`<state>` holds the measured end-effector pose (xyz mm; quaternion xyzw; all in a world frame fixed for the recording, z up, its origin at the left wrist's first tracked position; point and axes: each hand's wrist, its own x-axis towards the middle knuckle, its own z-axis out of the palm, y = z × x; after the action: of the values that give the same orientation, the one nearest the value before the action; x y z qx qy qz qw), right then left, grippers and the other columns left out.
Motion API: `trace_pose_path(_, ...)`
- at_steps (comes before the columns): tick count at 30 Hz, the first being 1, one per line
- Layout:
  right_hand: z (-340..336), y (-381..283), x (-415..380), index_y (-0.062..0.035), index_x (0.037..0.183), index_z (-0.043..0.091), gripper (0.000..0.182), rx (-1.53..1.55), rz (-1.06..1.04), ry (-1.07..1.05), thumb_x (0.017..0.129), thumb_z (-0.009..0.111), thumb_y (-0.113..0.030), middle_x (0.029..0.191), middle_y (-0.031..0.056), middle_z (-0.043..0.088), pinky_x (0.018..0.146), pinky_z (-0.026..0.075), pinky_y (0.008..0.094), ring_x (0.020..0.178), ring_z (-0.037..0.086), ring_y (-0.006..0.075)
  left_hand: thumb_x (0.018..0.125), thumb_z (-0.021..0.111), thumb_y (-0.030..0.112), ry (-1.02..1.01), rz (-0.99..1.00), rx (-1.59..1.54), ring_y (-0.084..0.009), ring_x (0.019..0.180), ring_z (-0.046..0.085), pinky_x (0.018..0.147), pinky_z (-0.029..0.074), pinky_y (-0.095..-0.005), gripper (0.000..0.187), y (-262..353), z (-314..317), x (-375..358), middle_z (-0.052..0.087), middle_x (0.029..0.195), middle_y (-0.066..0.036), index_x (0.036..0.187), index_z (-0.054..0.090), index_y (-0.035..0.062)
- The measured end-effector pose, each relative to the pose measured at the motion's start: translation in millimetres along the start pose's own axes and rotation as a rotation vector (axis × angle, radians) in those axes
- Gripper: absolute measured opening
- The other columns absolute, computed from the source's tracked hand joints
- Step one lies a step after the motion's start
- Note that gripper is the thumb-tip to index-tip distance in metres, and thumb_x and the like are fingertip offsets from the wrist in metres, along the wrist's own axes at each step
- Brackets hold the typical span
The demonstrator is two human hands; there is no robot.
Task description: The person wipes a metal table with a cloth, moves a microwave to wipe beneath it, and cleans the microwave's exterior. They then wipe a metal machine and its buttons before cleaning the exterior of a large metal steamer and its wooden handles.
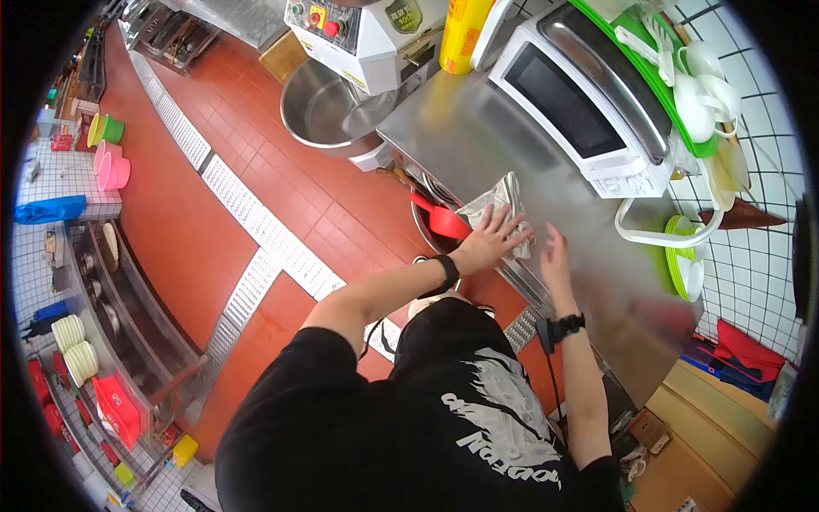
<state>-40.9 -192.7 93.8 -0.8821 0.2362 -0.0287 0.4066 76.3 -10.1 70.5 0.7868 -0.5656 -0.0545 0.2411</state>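
Note:
My left hand (493,237) lies with spread fingers on a crumpled whitish cloth (503,198) at the edge of the steel counter (512,136). It presses on the cloth rather than wrapping round it. To the right, my right hand (555,263) is above the counter with its fingers stretched out and nothing in it. A red scoop (444,222) is just left of my left hand, by a metal pot that my arm partly covers. The cloth's lower part is hidden under my left fingers.
A microwave (563,94) stands on the counter, with a green tray (636,55) of white dishes above. A large mixer bowl (328,107) is at the counter's far left. Green-rimmed bowls (680,256) are near the tiled wall. A drain grate (247,200) crosses the red floor.

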Motion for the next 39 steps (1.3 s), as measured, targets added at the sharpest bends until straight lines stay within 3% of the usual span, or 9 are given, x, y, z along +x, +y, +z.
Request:
trace_pose_path(4, -35.5, 56.8, -38.6, -0.0077, 0.127, 0.054, 0.044, -0.162, 0.131, 0.153, 0.084, 0.050, 0.003, 0.118, 0.0155, 0.060, 0.089, 0.048, 0.0374, 0.106, 0.060, 0.0283, 0.082, 0.062, 0.025, 0.000, 0.116, 0.141, -0.0353, 0.134, 0.034, 0.112, 0.022, -0.0582, 0.048, -12.8, 12.5, 15.5, 0.046, 0.136, -0.006, 0.128, 0.051, 0.0253)
trace_pose_path(7, -65.8, 96.5, -74.8, -0.0048, 0.122, 0.058, 0.035, -0.335, 0.151, 0.136, 0.087, 0.057, -0.003, 0.119, 0.0107, 0.062, 0.083, 0.051, 0.0322, 0.104, 0.060, 0.0204, 0.078, 0.066, 0.027, 0.002, 0.163, 0.185, -0.0334, 0.133, 0.036, 0.113, 0.024, -0.0550, 0.052, -34.8, 23.9, 4.8, 0.046, 0.136, -0.007, 0.128, 0.050, 0.0245)
trace_pose_path(11, -95.7, 119.1, -130.5, -0.0054, 0.120, 0.059, 0.030, -0.150, 0.294, 0.231, 0.090, 0.056, -0.006, 0.111, 0.0072, 0.063, 0.073, 0.053, 0.0301, 0.094, 0.062, 0.0161, 0.067, 0.076, 0.024, 0.072, -0.087, 0.186, -0.0374, 0.137, 0.031, 0.115, 0.020, -0.0550, 0.070, -90.5, -3.4, -18.4, 0.043, 0.140, -0.013, 0.132, 0.051, 0.0174)
trace_pose_path(12, -104.5, 110.6, -140.3, -0.0052, 0.117, 0.060, 0.027, -0.116, 0.449, 0.255, 0.091, 0.054, -0.006, 0.107, 0.0075, 0.065, 0.068, 0.053, 0.0294, 0.088, 0.064, 0.0158, 0.073, 0.069, 0.022, 0.040, -0.156, 0.245, -0.0374, 0.138, 0.029, 0.115, 0.016, -0.0578, 0.060, -106.6, -14.2, -25.2, 0.041, 0.143, -0.012, 0.131, 0.052, 0.0205)
trace_pose_path(18, -108.0, 146.1, -207.2, -0.0048, 0.114, 0.062, 0.024, 0.048, 0.672, 0.344, 0.095, 0.049, -0.011, 0.097, 0.0059, 0.067, 0.054, 0.051, 0.0250, 0.074, 0.064, 0.0113, 0.064, 0.067, 0.002, 0.158, -0.279, 0.176, -0.0386, 0.131, 0.034, 0.112, 0.030, -0.0487, 0.061, -185.4, -76.1, -37.1, 0.046, 0.134, -0.013, 0.122, 0.056, 0.0139)
trace_pose_path(24, -91.5, 146.4, -217.8, -0.0062, 0.110, 0.064, 0.022, 0.130, 0.720, 0.296, 0.094, 0.048, -0.009, 0.097, 0.0067, 0.068, 0.056, 0.054, 0.0259, 0.075, 0.066, 0.0126, 0.070, 0.070, 0.008, 0.273, -0.408, 0.090, -0.0361, 0.117, 0.047, 0.099, 0.042, -0.0460, 0.053, -240.1, -94.6, 2.6, 0.054, 0.123, -0.012, 0.121, 0.057, 0.0137)
trace_pose_path(27, -82.0, 159.5, -206.3, -0.0071, 0.109, 0.064, 0.022, 0.160, 0.723, 0.311, 0.093, 0.049, -0.009, 0.097, 0.0065, 0.069, 0.058, 0.054, 0.0263, 0.075, 0.066, 0.0121, 0.071, 0.069, 0.011, 0.276, -0.450, 0.143, -0.0378, 0.112, 0.050, 0.096, 0.042, -0.0463, 0.056, -204.1, -79.8, 44.5, 0.056, 0.118, -0.014, 0.125, 0.054, 0.0144)
trace_pose_path(31, -69.1, 143.7, -178.9, -0.0059, 0.111, 0.063, 0.022, 0.012, 0.465, 0.278, 0.093, 0.051, -0.009, 0.098, 0.0079, 0.069, 0.061, 0.054, 0.0283, 0.077, 0.067, 0.0151, 0.074, 0.065, 0.019, 0.130, -0.120, 0.216, -0.0354, 0.105, 0.055, 0.094, 0.043, -0.0446, 0.055, -125.5, 0.5, 94.7, 0.057, 0.116, -0.016, 0.127, 0.053, 0.0114)
trace_pose_path(39, -80.1, 49.6, -124.8, -0.0087, 0.128, 0.053, 0.039, 0.053, 0.242, 0.482, 0.089, 0.057, -0.006, 0.114, 0.0167, 0.059, 0.081, 0.052, 0.0372, 0.102, 0.059, 0.0290, 0.072, 0.067, 0.028, -0.255, 0.078, -0.265, -0.0443, 0.110, 0.054, 0.093, 0.047, -0.0487, 0.062, 90.6, 64.9, 108.8, 0.062, 0.112, -0.020, 0.131, 0.050, 0.0151)
